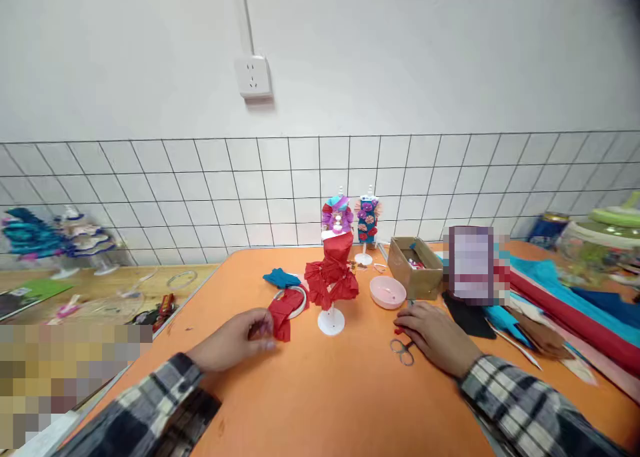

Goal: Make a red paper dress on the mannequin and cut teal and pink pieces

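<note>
A small white mannequin stand [331, 321] stands upright in the middle of the orange table, dressed in a ruffled red crepe-paper-like dress [332, 273]. My left hand [237, 340] hovers over the table to its left, thumb and fingers apart, nothing visible between them. Just beyond its fingertips lies a red strip [286, 310], with a white ring [299, 302] partly over it. On the right, my right hand [433, 333] rests with fingers laid out on the table. A small red scrap [399, 331] shows at its fingertips, beside scissors [403, 353] whose blades are partly hidden.
Behind the dress stands another decorated mannequin [367, 227]. A pink bowl [388, 292] and a cardboard box [417, 270] sit right of centre. A framed sign [471, 267], coloured sheets [575, 290] and a lidded jar [600, 243] crowd the right. Blue material [281, 278] lies left.
</note>
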The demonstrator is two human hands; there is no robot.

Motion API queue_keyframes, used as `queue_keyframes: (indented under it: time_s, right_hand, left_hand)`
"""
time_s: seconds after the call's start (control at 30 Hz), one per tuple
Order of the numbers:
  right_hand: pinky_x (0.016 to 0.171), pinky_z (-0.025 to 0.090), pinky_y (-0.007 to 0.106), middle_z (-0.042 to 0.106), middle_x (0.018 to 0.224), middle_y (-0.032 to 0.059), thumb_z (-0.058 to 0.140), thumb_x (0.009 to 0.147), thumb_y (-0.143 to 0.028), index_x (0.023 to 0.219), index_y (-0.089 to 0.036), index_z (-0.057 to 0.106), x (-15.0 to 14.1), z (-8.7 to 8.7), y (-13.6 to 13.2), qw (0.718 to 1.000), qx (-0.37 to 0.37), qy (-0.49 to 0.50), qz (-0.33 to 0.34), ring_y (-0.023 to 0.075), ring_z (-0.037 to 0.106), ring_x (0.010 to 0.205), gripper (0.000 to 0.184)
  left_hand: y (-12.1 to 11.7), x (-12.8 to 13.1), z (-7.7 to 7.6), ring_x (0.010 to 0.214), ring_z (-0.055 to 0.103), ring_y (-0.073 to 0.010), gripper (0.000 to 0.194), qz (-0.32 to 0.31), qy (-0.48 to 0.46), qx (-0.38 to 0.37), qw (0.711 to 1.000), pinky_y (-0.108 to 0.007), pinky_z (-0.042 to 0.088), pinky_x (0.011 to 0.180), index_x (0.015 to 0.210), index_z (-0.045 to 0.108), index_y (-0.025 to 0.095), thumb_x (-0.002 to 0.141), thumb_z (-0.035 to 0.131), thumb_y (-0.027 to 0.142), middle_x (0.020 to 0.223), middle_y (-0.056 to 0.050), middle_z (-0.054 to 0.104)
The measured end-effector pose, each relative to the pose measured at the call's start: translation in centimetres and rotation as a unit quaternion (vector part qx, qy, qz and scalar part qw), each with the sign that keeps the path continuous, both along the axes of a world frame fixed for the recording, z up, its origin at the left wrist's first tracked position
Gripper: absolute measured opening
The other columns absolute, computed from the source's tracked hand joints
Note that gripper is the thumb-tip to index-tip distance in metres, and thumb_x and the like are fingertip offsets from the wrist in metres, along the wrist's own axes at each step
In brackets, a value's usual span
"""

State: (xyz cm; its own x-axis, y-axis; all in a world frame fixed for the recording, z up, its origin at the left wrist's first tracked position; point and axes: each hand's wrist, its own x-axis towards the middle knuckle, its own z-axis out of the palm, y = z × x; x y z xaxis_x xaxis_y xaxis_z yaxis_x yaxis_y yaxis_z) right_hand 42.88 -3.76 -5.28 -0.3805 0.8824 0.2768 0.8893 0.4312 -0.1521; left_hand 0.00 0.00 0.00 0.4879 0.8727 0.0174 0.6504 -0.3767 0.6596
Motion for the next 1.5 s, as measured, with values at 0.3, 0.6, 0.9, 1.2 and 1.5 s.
queue_keyframes:
  time_s: [0.3,0.6,0.9,1.2,1.5]
  right_hand:
    - [0.094,0.041,0.046,0.062,0.124,0.0064,0.052,0.088,-0.026,0.085,-0.023,0.064,-1.6,1.1,-1.2,0.998,0.046,0.040,-0.022,0.0273,0.054,0.114,0.013]
    - [0.079,0.041,0.035,0.064,0.087,0.0040,0.052,0.074,-0.010,0.081,-0.020,0.050,-6.6,1.8,-3.3,0.985,0.013,0.156,0.066,0.0197,0.056,0.083,0.012]
    - [0.081,0.042,0.034,0.062,0.098,0.0059,0.053,0.079,-0.009,0.104,-0.020,0.055,-11.1,0.2,-2.0,0.969,0.000,0.224,0.106,0.0202,0.054,0.091,0.027]
    - [0.080,0.043,0.034,0.063,0.095,0.0039,0.053,0.079,-0.006,0.096,-0.021,0.055,-9.3,0.8,-2.6,0.968,-0.043,0.235,0.073,0.0196,0.055,0.089,0.022]
    - [0.077,0.042,0.033,0.062,0.089,0.0029,0.050,0.077,-0.004,0.089,-0.021,0.052,-9.1,0.7,-2.7,0.969,-0.003,0.223,0.109,0.0184,0.054,0.084,0.020]
  left_hand:
    - [-1.9,5.5,-2.9,0.083,0.058,-0.0201,0.019,-0.033,-0.006,0.136,0.990,-0.031,0.045,0.076,0.085,0.065,0.019,0.090,0.051,0.032,0.085,-0.006,0.064]
    - [-0.5,10.8,-3.0,0.120,0.053,-0.0262,0.054,0.050,-0.179,0.058,0.981,-0.037,0.041,0.103,0.128,0.049,0.018,0.079,0.067,0.036,0.129,-0.012,0.057]
    - [1.6,13.0,-4.9,0.080,0.066,-0.0240,0.030,0.072,-0.140,0.050,0.986,-0.031,0.049,0.075,0.085,0.069,0.016,0.088,0.048,0.036,0.083,-0.007,0.072]
    - [1.3,11.7,-5.2,0.090,0.069,-0.0240,0.032,0.056,-0.140,0.051,0.987,-0.029,0.050,0.080,0.097,0.073,0.017,0.090,0.048,0.034,0.096,-0.008,0.076]
    - [0.9,11.8,-4.7,0.088,0.068,-0.0231,0.032,0.051,-0.138,0.049,0.988,-0.029,0.051,0.079,0.099,0.073,0.017,0.090,0.048,0.035,0.095,-0.008,0.076]
